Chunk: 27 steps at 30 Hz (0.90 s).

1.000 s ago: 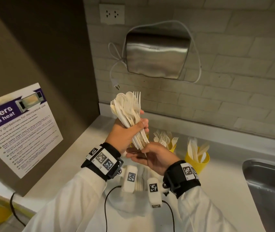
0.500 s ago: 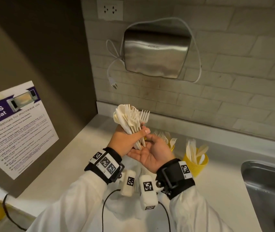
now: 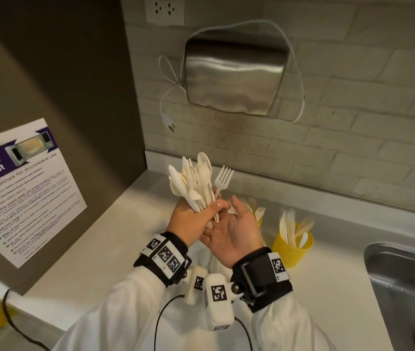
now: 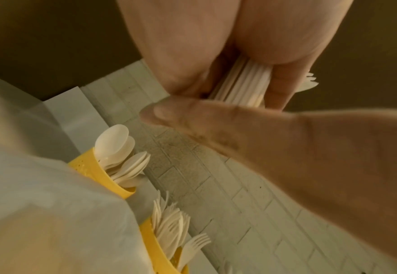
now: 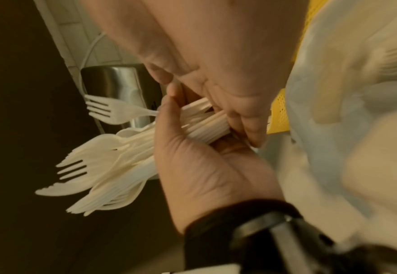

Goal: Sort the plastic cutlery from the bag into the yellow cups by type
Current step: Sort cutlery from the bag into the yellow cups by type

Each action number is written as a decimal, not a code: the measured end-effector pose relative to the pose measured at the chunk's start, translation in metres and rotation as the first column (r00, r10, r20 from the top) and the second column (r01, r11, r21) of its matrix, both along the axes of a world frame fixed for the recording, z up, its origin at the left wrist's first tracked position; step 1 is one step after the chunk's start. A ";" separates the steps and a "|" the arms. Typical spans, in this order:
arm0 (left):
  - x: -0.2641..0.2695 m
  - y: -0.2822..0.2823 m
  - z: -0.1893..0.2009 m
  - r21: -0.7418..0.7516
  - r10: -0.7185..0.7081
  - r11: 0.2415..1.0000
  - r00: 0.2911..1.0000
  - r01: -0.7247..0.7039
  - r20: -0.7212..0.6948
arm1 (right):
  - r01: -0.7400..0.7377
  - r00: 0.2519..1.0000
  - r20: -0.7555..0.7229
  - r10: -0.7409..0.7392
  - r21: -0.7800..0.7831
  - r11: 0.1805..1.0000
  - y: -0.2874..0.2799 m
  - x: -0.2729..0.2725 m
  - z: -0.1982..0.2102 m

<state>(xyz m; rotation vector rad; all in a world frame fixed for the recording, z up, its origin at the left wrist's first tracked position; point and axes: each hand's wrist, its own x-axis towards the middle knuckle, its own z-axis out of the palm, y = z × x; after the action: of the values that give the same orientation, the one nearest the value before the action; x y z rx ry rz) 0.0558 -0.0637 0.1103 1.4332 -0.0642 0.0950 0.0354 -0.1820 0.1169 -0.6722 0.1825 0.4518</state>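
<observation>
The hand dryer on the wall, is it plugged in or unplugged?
Unplugged. The hand dryer's plug dangles free on its cord below the wall outlet, whose sockets are empty.

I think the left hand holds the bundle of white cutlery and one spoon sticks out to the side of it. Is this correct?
Not quite: the piece sticking out is a fork, not a spoon; the head view shows its tines. The left hand does hold the bundle of white cutlery.

Since a second ago the left hand [image 3: 191, 221] has carried the bundle [image 3: 196, 183] lower, toward 6 o'clock. One fork [image 3: 223, 179] now juts apart at the bundle's 2 o'clock side. The right hand [image 3: 234, 234], then cupped under the handles, has turned palm up and spread beside them.
</observation>
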 end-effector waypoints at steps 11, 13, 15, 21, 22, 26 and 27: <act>-0.004 -0.024 0.001 -0.116 -0.079 0.990 0.996 0.083 0.035 | 0.130 0.980 0.180 -0.090 -0.226 0.965 -0.038 0.008 -0.002; -0.007 -0.028 0.009 -0.163 -0.110 0.980 0.993 0.117 0.048 | 0.155 0.955 0.291 -0.064 -0.299 0.942 -0.047 0.009 0.008; -0.009 -0.029 0.012 -0.191 -0.145 0.970 0.989 0.150 0.042 | 0.179 0.917 0.398 -0.012 -0.385 0.905 -0.053 0.011 0.024; -0.018 -0.031 0.019 -0.065 -0.290 0.955 0.957 0.288 -0.020 | 0.244 0.730 0.646 0.225 -0.553 0.797 -0.062 0.012 0.053; -0.019 -0.031 0.021 -0.030 -0.274 0.961 0.962 0.273 -0.007 | 0.246 0.703 0.664 0.256 -0.564 0.788 -0.065 0.010 0.054; -0.019 -0.028 0.027 0.130 -0.232 0.967 0.969 0.220 0.088 | 0.275 0.618 0.700 0.357 -0.618 0.737 -0.073 0.001 0.058; -0.018 -0.027 0.028 0.156 -0.222 0.967 0.969 0.203 0.110 | 0.290 0.599 0.713 0.365 -0.617 0.731 -0.075 0.000 0.058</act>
<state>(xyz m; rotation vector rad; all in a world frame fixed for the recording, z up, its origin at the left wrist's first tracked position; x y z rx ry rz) 0.0381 -0.0903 0.1379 1.5541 -0.3352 0.0040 0.0352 -0.2568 0.1747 -1.5862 -0.5976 0.0483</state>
